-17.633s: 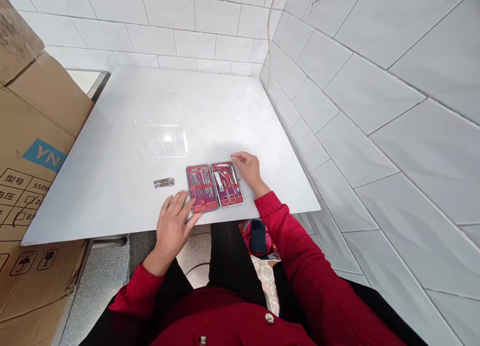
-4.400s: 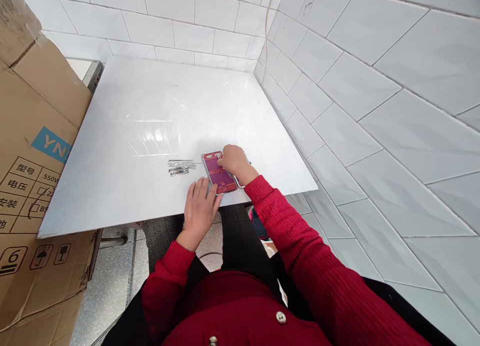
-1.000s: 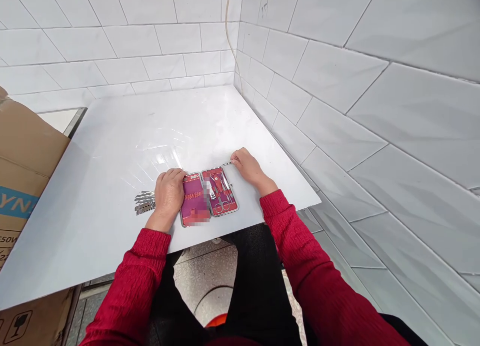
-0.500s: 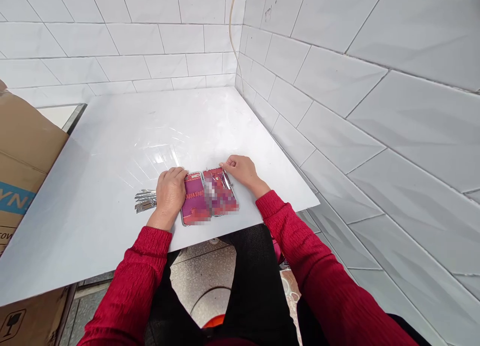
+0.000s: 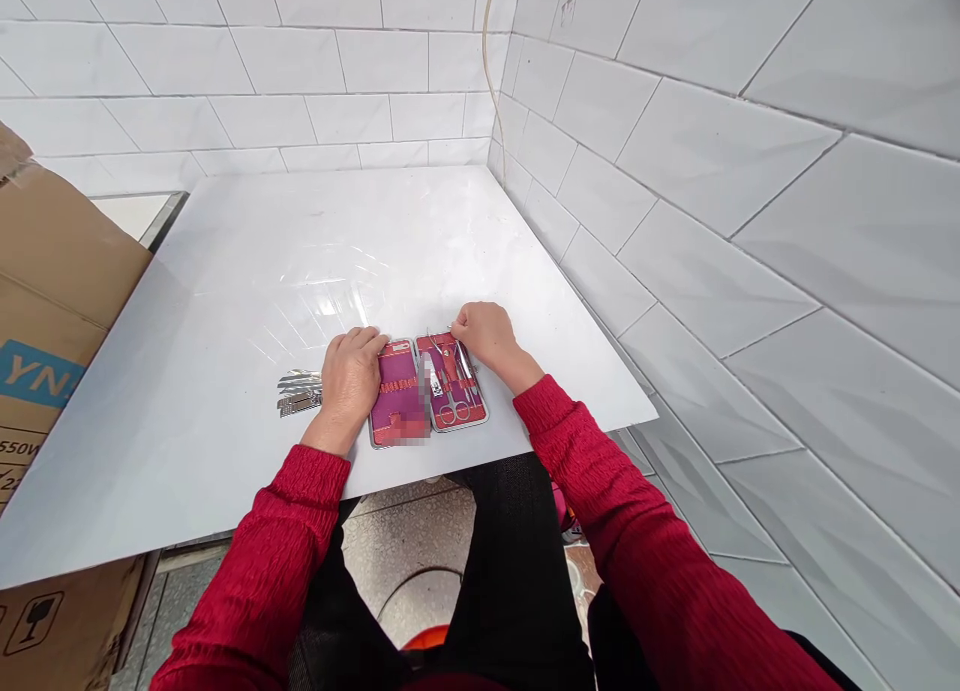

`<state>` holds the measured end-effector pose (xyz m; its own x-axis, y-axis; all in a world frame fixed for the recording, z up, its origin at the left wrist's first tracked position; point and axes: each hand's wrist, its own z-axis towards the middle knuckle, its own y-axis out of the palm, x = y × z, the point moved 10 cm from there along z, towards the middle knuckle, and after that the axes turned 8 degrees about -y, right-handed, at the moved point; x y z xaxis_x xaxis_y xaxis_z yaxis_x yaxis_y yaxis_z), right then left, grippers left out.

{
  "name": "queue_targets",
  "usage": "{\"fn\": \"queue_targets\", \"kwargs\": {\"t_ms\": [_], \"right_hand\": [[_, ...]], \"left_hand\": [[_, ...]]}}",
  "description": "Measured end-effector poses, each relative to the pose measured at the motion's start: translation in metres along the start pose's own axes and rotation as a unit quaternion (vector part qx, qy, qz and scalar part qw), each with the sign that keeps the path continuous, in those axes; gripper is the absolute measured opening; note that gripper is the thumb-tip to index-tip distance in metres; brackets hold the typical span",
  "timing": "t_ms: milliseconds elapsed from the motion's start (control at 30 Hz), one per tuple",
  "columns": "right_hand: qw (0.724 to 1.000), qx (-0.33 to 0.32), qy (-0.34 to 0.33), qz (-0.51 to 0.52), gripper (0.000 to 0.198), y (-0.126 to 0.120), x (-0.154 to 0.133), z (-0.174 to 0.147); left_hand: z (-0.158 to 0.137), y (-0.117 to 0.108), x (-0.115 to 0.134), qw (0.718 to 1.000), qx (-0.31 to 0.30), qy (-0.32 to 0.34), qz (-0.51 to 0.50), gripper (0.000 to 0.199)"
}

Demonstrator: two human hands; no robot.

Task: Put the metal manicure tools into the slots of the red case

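A manicure case [image 5: 394, 403] lies unfolded on the white tabletop, its lining purple with red trim. My left hand [image 5: 352, 376] presses along the case's left edge, fingers curled at its upper corner. In the right half, small scissors [image 5: 454, 409] and a nail clipper [image 5: 435, 379] sit with slim metal tools [image 5: 466, 371] held by red straps. My right hand [image 5: 487, 333] is closed in a pinch at the top right corner; what its fingertips hold is hidden. Several metal tools [image 5: 300, 393] lie beside my left hand, partly covered by it. A blur masks part of the case.
Clear plastic film [image 5: 326, 306] appears to lie beyond my left hand. A cardboard box [image 5: 56, 311] stands at the left, another box [image 5: 64, 616] below the table. A tiled wall [image 5: 675, 191] runs close along the right side.
The whole view has shifted slightly. Both hands keep their places at the case, the right still pinching at its upper corner. The scissors and clipper now show, less blurred than before.
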<state>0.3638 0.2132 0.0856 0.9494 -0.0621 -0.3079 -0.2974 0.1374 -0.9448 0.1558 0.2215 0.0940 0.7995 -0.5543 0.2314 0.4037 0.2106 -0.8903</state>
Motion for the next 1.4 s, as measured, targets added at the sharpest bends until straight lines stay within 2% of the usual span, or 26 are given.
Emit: {"fn": "queue_targets", "kwargs": {"t_ms": [100,200,333,433,600,733,833,967,1033,1133,1267,1400], "right_hand": [[0.998,0.054,0.021,0.038,0.023,-0.010,0.010,0.004],[0.988,0.107,0.060,0.093,0.021,-0.022,0.031,0.004],[0.979,0.134,0.105,0.110,0.021,-0.035,0.060,-0.003],[0.981,0.134,0.118,0.078,0.021,-0.041,0.071,-0.009],[0.989,0.080,0.118,0.037,0.021,-0.030,0.072,-0.011],[0.985,0.113,0.103,0.082,0.021,-0.033,0.064,-0.014],[0.974,0.130,0.062,0.172,0.025,-0.032,0.052,-0.016],[0.938,0.063,-0.031,0.340,0.028,-0.016,0.016,-0.020],[0.925,0.013,-0.064,0.375,0.029,-0.007,-0.005,-0.027],[0.943,-0.037,-0.090,0.318,0.029,-0.001,-0.032,-0.043],[0.983,-0.071,-0.097,0.140,0.038,0.001,-0.054,-0.065],[0.991,-0.099,-0.084,0.030,0.038,0.008,-0.064,-0.077]], "left_hand": [[0.000,0.001,0.000,1.000,-0.002,-0.002,0.003,0.039],[0.000,0.001,0.000,1.000,-0.002,-0.001,0.002,0.038],[0.000,0.000,-0.001,1.000,-0.002,-0.003,-0.004,0.038],[0.001,0.001,-0.001,1.000,-0.002,-0.004,-0.005,0.039],[0.001,0.000,-0.002,1.000,-0.001,-0.005,-0.010,0.040],[0.000,-0.001,-0.003,1.000,0.005,-0.005,-0.017,0.040],[0.000,-0.001,-0.003,1.000,0.005,-0.002,-0.021,0.040],[0.000,-0.001,-0.003,1.000,0.006,-0.008,-0.025,0.039],[0.000,0.000,-0.003,1.000,0.005,-0.011,-0.026,0.038],[0.000,0.000,-0.002,1.000,0.001,-0.013,-0.025,0.038],[-0.001,-0.001,0.000,1.000,0.000,-0.014,-0.022,0.038],[-0.002,-0.002,0.002,1.000,-0.003,-0.012,-0.017,0.037]]}}
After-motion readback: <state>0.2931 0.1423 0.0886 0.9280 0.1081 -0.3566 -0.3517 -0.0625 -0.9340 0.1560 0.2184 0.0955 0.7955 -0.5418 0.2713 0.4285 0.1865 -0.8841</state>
